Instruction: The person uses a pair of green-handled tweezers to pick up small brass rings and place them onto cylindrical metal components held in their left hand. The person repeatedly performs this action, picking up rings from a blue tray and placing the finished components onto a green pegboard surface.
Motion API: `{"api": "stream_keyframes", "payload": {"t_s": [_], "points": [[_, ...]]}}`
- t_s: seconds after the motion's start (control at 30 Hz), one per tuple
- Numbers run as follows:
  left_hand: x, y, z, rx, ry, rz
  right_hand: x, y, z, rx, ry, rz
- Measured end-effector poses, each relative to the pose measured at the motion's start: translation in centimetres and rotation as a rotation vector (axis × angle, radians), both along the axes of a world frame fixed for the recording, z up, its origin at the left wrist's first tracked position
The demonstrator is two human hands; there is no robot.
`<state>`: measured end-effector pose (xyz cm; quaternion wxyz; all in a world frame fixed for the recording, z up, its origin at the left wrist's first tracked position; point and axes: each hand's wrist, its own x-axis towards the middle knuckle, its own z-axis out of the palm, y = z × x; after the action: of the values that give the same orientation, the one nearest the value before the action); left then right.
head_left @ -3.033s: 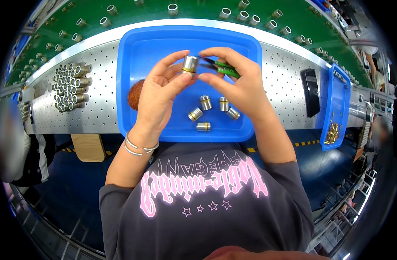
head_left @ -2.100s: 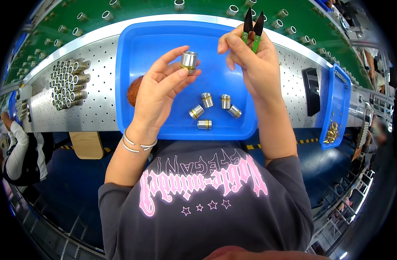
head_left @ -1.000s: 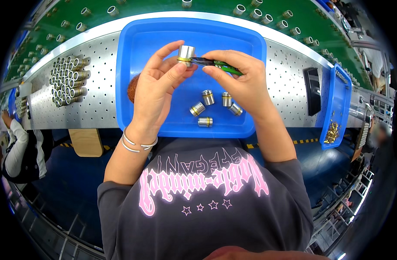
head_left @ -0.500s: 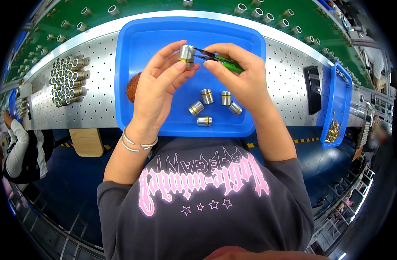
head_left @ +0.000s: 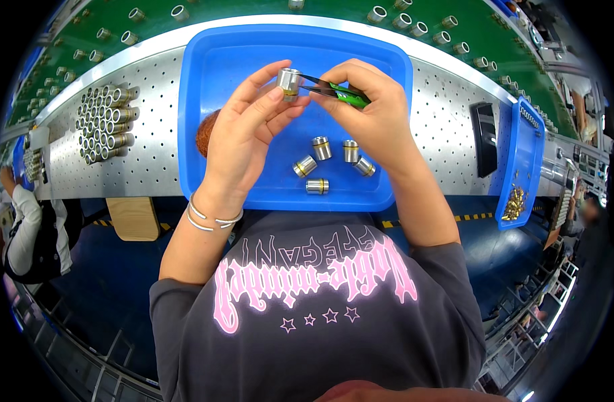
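Wooden panel [head_left: 133, 220] sits at nine o'clock, black slab [head_left: 483, 142] at two, brass-coloured bits [head_left: 515, 204] in narrow blue tray [head_left: 525, 149] at three.

The left hand [head_left: 245, 124] sits at eleven o'clock, thumb and fingers curved in a grip; the right hand [head_left: 379, 110], at one o'clock, curls closed, palm inward.

Bright light glints off the metal cylinder [head_left: 288, 80] above the blue tray [head_left: 300, 130]. Far around the tray, straight edges bend toward black.
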<state>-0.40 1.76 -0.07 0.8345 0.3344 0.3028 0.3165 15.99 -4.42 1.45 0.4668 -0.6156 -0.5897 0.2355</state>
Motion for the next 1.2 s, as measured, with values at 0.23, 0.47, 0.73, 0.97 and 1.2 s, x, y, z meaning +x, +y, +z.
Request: {"api": "stream_keyframes", "payload": {"t_s": [0.23, 0.47, 0.73, 0.97, 1.2], "points": [[-0.2, 0.1, -0.3, -0.055, -0.093, -0.034, 0.0, 0.0, -0.1, 0.071, -0.052, -0.035], [0.1, -0.1, -0.4, 0.096, 0.043, -0.062, -0.3, 0.0, 0.4, 0.146, -0.121, -0.004], [0.1, -0.7, -0.4, 0.285, 0.132, -0.104, -0.3, -0.5, 0.8, 0.221, -0.184, -0.005], [-0.1, -0.8, -0.1, 0.323, 0.111, -0.121, 0.9, -0.7, 0.8, 0.214, -0.138, -0.117], [0.1, -0.8, 0.7, 0.172, 0.085, -0.01, 0.7, -1.2, 1.1, 0.248, -0.141, -0.131]]}}
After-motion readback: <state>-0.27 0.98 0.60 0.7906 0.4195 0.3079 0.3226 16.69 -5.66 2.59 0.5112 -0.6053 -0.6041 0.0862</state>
